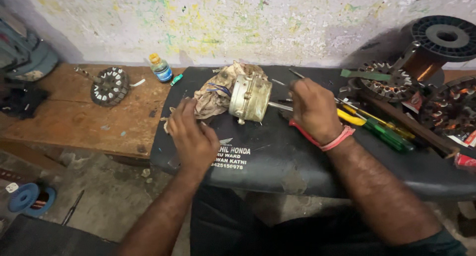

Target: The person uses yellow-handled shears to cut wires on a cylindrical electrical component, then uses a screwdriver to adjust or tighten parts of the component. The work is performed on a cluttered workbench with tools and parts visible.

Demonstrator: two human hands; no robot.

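Centrally, small motor (250, 97) on rag (213, 95), left hand (191, 134) open, right hand (313, 110) gripping thin tool (296, 73), screwdrivers (377, 124) beside.

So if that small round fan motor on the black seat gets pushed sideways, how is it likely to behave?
The fan motor looks like a metal-cased drum lying on its side, so it is probably heavy for its size and stiff. Its round body could roll on the black seat, though the crumpled rag beside it and the shaft near the right hand may check that.

Paint-flecked wall (238, 23) (dimly lit), worn wooden bench (74, 122)
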